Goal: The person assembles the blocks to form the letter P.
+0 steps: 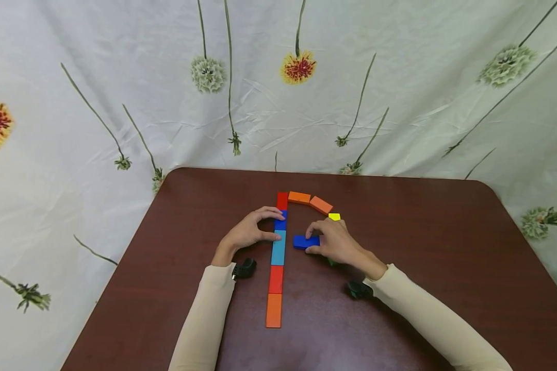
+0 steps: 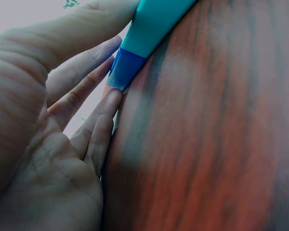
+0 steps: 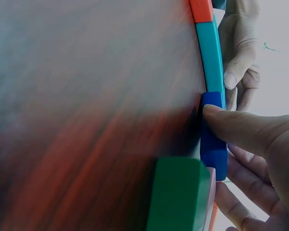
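My right hand (image 1: 338,242) pinches a dark blue block (image 1: 301,241) between thumb and fingers, low over the table to the right of a straight column of blocks. In the right wrist view the thumb lies along one side of this blue block (image 3: 213,149). My left hand (image 1: 250,230) touches the column from its left side, fingers spread. Its thumb is at a light blue block (image 1: 278,252), its fingertips at another dark blue block (image 1: 280,225). A green block (image 3: 176,195) stands close by the right hand, largely hidden beneath it in the head view.
The column has a red block (image 1: 282,200) at its far end and red (image 1: 276,280) and orange (image 1: 274,310) blocks nearer. Two orange blocks (image 1: 299,198) and a yellow one (image 1: 334,217) curve rightward from the top. Behind the brown table (image 1: 422,221) hangs a flowered cloth (image 1: 260,103).
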Action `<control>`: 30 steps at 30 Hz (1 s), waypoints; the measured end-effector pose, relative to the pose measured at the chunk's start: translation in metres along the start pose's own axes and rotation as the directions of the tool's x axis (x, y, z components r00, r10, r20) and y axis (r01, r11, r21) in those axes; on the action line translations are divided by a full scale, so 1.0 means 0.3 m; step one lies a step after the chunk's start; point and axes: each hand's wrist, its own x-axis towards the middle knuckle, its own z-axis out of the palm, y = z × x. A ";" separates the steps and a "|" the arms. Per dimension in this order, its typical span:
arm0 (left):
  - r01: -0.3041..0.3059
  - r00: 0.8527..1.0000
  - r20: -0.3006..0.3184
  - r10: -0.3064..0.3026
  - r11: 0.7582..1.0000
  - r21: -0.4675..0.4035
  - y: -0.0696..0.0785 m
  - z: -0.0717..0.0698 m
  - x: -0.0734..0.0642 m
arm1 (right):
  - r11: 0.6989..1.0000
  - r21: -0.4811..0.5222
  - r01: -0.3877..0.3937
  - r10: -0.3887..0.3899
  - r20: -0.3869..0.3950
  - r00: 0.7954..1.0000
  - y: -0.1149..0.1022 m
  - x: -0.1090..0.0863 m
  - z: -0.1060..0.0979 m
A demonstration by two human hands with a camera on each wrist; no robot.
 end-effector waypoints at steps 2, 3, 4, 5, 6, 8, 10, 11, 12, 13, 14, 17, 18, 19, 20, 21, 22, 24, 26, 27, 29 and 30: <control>0.001 1.000 0.000 -0.001 1.000 0.002 0.002 0.000 0.000 | 1.000 0.008 0.000 0.000 -0.001 1.000 0.006 -0.006 0.001; 0.001 1.000 0.000 -0.001 1.000 0.004 0.003 0.000 0.000 | 1.000 0.012 -0.002 0.002 0.000 1.000 0.010 -0.009 0.002; 0.001 1.000 0.000 -0.001 1.000 0.006 0.003 0.000 0.000 | 1.000 0.012 -0.001 0.001 0.000 1.000 0.013 -0.011 0.002; 0.001 1.000 0.000 -0.001 1.000 0.007 0.004 -0.001 -0.001 | 1.000 0.014 0.003 -0.003 -0.002 1.000 0.017 -0.013 0.002; 0.001 1.000 0.001 -0.001 1.000 0.008 0.005 -0.001 -0.001 | 1.000 0.015 0.007 -0.007 -0.001 1.000 0.020 -0.015 0.001; 0.000 1.000 0.000 0.000 1.000 0.008 0.005 -0.002 -0.002 | 1.000 0.016 0.015 -0.015 0.000 1.000 0.026 -0.017 0.000; -0.003 1.000 0.001 0.003 1.000 0.010 0.005 -0.003 -0.002 | 0.999 0.021 0.026 -0.026 0.005 1.000 0.031 -0.020 -0.002; -0.003 1.000 0.001 0.003 1.000 0.009 0.005 -0.003 -0.002 | 0.999 0.025 0.032 -0.032 0.007 0.999 0.033 -0.021 -0.003; -0.005 1.000 0.003 0.005 1.000 0.009 0.004 -0.003 -0.001 | 0.999 0.028 0.038 -0.038 0.006 0.999 0.036 -0.023 -0.005; -0.006 1.000 0.005 0.006 1.000 0.007 0.004 -0.003 -0.001 | 0.998 0.033 0.047 -0.047 0.002 0.999 0.039 -0.026 -0.009; -0.008 1.000 0.006 0.008 1.000 0.006 0.003 -0.003 0.000 | 0.997 0.041 0.057 -0.057 -0.004 0.998 0.043 -0.030 -0.013; -0.010 1.000 0.009 0.011 1.000 -0.005 0.001 -0.002 0.001 | 0.995 0.067 0.079 -0.078 -0.027 0.997 0.052 -0.047 -0.035; -0.010 1.000 0.008 0.010 1.000 -0.009 0.000 -0.002 0.001 | 0.994 0.070 0.083 -0.081 -0.033 0.996 0.056 -0.055 -0.045; -0.010 1.000 0.007 0.010 1.000 -0.012 -0.001 -0.002 0.001 | 0.994 0.074 0.083 -0.081 -0.036 0.996 0.061 -0.064 -0.055; -0.010 1.000 0.006 0.010 1.000 -0.013 -0.002 -0.002 0.001 | 0.994 0.078 0.081 -0.078 -0.038 0.996 0.066 -0.073 -0.066; -0.010 1.000 0.006 0.010 1.000 -0.015 -0.003 -0.001 0.001 | 0.994 0.078 0.078 -0.076 -0.036 0.996 0.071 -0.083 -0.078; -0.010 1.000 0.006 0.011 1.000 -0.015 -0.003 -0.001 0.002 | 0.994 0.073 0.076 -0.074 -0.034 0.997 0.078 -0.094 -0.088; -0.011 1.000 0.006 0.011 1.000 -0.015 -0.004 -0.001 0.002 | 0.996 0.064 0.063 -0.061 -0.032 0.998 0.094 -0.116 -0.108; -0.013 1.000 0.007 0.014 1.000 -0.015 -0.005 -0.001 0.002 | 0.997 0.056 0.048 -0.046 -0.030 0.998 0.112 -0.135 -0.124; -0.014 1.000 0.007 0.015 1.000 -0.016 -0.006 0.000 0.002 | 0.998 0.050 0.039 -0.038 -0.027 0.999 0.121 -0.143 -0.129; -0.014 1.000 0.005 0.014 1.000 -0.016 -0.006 0.000 0.001 | 0.999 0.030 0.019 -0.018 -0.016 1.000 0.139 -0.156 -0.136; -0.013 1.000 0.004 0.013 1.000 -0.016 -0.006 0.000 0.001 | 1.000 0.020 0.008 -0.008 -0.008 1.000 0.147 -0.161 -0.137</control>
